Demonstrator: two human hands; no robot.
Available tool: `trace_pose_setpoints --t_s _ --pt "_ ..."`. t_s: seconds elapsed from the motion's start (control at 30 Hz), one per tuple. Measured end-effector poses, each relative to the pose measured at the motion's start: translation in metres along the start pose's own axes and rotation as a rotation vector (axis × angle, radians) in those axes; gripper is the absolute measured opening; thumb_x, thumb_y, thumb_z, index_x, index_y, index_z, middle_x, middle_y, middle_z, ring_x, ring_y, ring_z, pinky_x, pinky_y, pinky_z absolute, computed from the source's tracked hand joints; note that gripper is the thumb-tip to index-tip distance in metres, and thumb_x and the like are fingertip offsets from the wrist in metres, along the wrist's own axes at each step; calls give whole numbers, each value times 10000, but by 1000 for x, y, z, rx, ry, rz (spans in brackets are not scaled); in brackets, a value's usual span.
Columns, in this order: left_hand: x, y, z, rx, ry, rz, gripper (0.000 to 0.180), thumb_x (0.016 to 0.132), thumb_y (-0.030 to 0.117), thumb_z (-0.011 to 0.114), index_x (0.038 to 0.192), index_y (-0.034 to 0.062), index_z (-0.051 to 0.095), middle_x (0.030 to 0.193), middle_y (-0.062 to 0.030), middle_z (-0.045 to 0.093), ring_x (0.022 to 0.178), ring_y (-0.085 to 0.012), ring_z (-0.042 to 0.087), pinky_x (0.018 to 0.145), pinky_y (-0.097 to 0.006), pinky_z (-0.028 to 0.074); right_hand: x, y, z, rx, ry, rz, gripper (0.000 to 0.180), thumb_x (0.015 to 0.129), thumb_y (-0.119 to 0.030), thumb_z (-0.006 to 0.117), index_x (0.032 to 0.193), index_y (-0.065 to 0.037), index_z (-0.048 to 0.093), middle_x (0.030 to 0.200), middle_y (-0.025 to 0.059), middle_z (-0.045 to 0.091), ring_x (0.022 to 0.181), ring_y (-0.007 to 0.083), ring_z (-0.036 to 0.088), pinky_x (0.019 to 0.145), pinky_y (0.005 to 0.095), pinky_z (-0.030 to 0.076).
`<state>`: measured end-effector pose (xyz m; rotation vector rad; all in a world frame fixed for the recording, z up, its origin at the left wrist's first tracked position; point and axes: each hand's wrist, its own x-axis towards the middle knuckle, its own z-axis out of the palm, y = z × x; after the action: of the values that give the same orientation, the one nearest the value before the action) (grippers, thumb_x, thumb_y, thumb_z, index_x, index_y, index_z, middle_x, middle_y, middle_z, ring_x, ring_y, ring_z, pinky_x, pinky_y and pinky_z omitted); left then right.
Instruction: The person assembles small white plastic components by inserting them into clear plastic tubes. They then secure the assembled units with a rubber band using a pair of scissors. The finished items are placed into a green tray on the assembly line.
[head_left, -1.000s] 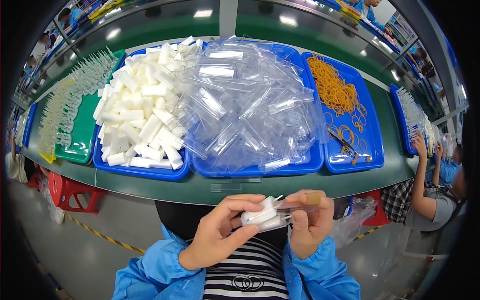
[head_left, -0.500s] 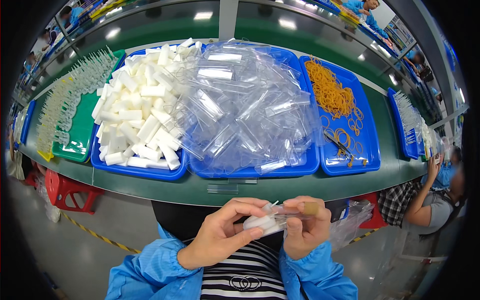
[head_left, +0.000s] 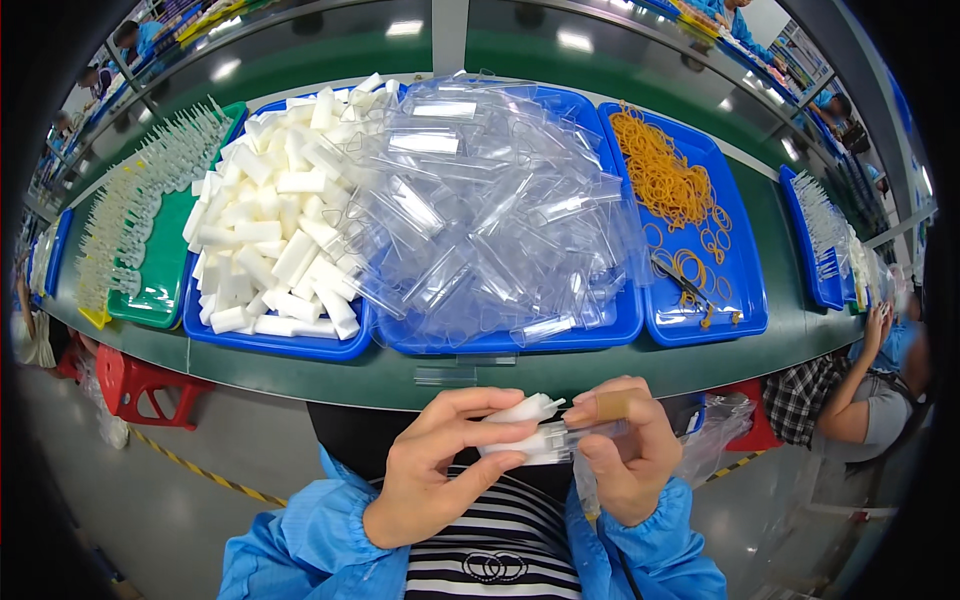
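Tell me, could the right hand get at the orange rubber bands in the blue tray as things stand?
Probably not right away. The right hand is busy gripping a clear sleeve that the left hand is feeding a white piece into. The path to the rubber bands looks open, with nothing covering them.

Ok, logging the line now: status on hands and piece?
Left hand grips white foam piece. Right hand holds clear sleeve at its end. Nothing between them.

A green counter [head_left: 640, 375] carries three blue trays [head_left: 690, 325] side by side. A green tray [head_left: 165, 285] sits at their left. A small clear sleeve [head_left: 446, 376] lies near the front edge.
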<state>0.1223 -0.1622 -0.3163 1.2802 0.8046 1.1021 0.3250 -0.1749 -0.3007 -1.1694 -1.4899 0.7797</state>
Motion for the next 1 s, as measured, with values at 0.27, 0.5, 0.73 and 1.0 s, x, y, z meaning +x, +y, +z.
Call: trace_pose_setpoints --t_s 0.27,0.5,0.73,1.0 --pt "5 2 7 91 88 59 220 833 -20 737 1048 23 734 1217 -145 613 1063 -218 643 884 -313 536 -6 5 10 93 55 -44 242 802 -124 789 993 -40 666 960 57 716 876 205 622 857 364 414" --pt "7 5 13 287 114 101 249 818 -30 742 1061 27 741 1206 -153 628 1061 -242 652 874 -330 547 -7 4 10 -141 107 -79 247 782 -78 794 993 -37 671 964 65 709 909 221 609 849 358 444" --pt "4 0 15 348 51 184 314 827 -55 723 1127 37 730 1299 -169 578 1132 -275 634 918 -350 557 -6 3 -1 18 19 132 288 726 -4 819 983 -20 688 980 90 676 943 241 609 831 319 478" --pt "0 3 11 -78 54 58 306 811 -72 736 1109 -28 680 1217 -188 566 1153 -333 630 949 -392 570 -5 1 -13 528 185 375 444 734 1 837 1074 -23 551 1028 111 635 992 176 620 880 325 485"
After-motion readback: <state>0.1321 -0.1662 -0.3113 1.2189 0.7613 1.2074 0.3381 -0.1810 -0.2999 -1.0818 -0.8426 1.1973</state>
